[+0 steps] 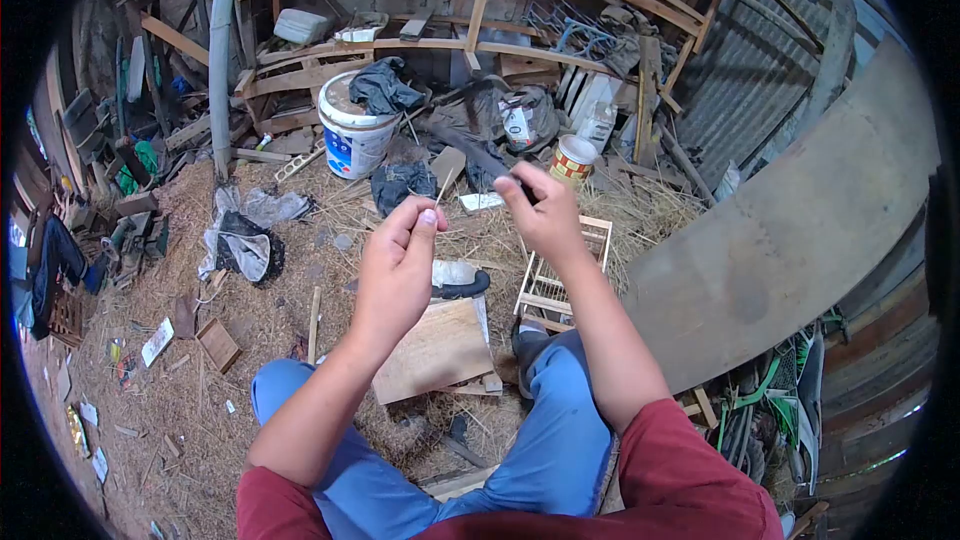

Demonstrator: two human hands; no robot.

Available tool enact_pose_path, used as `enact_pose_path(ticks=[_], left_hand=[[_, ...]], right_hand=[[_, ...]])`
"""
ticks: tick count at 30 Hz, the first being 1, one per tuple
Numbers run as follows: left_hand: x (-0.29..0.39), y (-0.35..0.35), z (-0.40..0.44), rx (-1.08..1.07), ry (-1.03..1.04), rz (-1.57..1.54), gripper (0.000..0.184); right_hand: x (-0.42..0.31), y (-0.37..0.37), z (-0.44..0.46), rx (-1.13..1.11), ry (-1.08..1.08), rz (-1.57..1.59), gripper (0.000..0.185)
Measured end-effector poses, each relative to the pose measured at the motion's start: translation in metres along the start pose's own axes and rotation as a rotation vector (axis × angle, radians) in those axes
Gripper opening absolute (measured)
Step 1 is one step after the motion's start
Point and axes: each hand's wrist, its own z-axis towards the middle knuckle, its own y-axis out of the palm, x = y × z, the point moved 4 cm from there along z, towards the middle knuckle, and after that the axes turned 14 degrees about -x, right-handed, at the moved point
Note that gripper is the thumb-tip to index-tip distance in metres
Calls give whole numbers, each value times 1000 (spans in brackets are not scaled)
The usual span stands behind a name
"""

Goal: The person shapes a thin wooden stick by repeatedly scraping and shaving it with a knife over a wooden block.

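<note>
On the far left, a shallow wooden box (pixel 218 344) lies on the straw-littered ground, with a crumpled black-and-white plastic bag (pixel 248 245) beyond it. Farther back stands a white bucket (pixel 352 145), black plastic sheeting (pixel 386 87) draped over its rim. In front of the person, the left hand (pixel 402 255) is raised, thumb and forefinger pinching a thin wooden stick (pixel 446 184) that points up and away, above a flat wooden board (pixel 435 348) lying between the knees. Just beside it, the right hand (pixel 545 212) has its fingers curled around the handle of a dark knife (pixel 488 160), the blade angled leftward behind the stick; whether they touch I cannot tell. Below that hand sits a slatted wooden frame (pixel 548 302); behind it, a red-and-yellow tub (pixel 573 160). A broad, flat sheet (pixel 780 230) fills the right.
</note>
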Motion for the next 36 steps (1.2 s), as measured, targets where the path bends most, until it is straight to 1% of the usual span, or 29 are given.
enact_pose_path(ticks=[1, 4, 6, 10, 12, 15, 16, 17, 19, 20, 21, 22, 24, 25, 27, 28, 29, 31, 33, 35, 36], left_hand=[[-2, -1, 0, 4, 2, 1, 19], [-10, -7, -1, 8, -38, 10, 21], [-15, -10, -3, -4, -126, 74, 20], [-4, -6, -3, -2, -74, 159, 19], [0, -6, 0, 18, 6, 121, 18], [4, -4, -2, 36, 21, 179, 16], [4, -5, -2, 40, 25, 181, 16], [4, -6, -1, 55, 13, 204, 15], [4, -7, -3, 69, -4, 225, 14], [5, -7, -4, 65, -54, 239, 14], [4, -6, -5, 62, -103, 252, 14], [1, -5, -6, 61, -103, 251, 14], [-1, -3, -6, 85, 5, 247, 16], [1, -3, -5, 82, 7, 251, 16], [3, 0, -3, 5, -35, 113, 18], [6, 1, -5, -1, -33, 116, 18], [8, 3, -7, -15, -43, 110, 18], [9, 1, -6, -20, -45, 108, 18], [4, -1, -5, -20, -37, 74, 17], [1, -1, -5, -24, -31, 20, 15], [-1, 0, -5, -29, -24, -33, 13]], right_hand=[[-11, 4, -3, -18, -62, 15, 33], [-32, 11, -9, -108, -105, -44, 33], [-37, 16, -9, -153, -183, -138, 34], [-36, 12, -7, -148, -228, -160, 35], [-16, -1, -2, -42, 77, -34, 36], [-5, -10, -1, -1, 97, -35, 35], [-11, -8, -4, 3, 39, -41, 34], [-16, -4, -6, 0, 34, -40, 34], [-33, 7, -12, -69, -111, -88, 34], [-35, 11, -14, -93, -194, -152, 29], [-36, 13, -15, -93, -191, -154, 29], [-39, 15, -15, -99, -214, -136, 29], [-43, 13, -15, -114, -253, -133, 29], [-38, 11, -12, -109, -253, -132, 29], [-14, 1, -4, -16, -1, -91, 35], [-7, -8, -2, -20, 129, -67, 36], [-3, -11, -3, -15, 127, -68, 36], [-5, -15, 0, 94, 27, -5, 34], [-16, -7, -9, 61, 20, -35, 35], [-31, 6, -13, -73, -146, -73, 32], [-33, 9, -14, -106, -180, -107, 32]])
